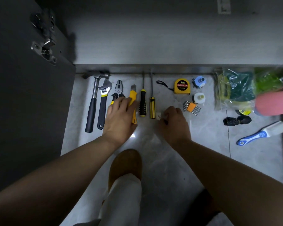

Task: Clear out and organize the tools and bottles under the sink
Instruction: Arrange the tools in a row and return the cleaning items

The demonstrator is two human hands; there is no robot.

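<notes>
The left hand (pixel 121 115), grip spread flat, rests on the yellow knife (pixel 133 96), which points away from the person. Right of the knife, the right hand (pixel 173 123) pinches a small item (pixel 159 116).

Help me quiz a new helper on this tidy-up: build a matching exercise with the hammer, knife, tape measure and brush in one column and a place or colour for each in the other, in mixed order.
Column one:
1. hammer
2. knife
3. tape measure
4. brush

Column two:
A. yellow case with a round black label
B. partly under the left hand
C. blue and white handle
D. leftmost in the row, beside the wrench

Pairs: 1-D, 2-B, 3-A, 4-C
</notes>
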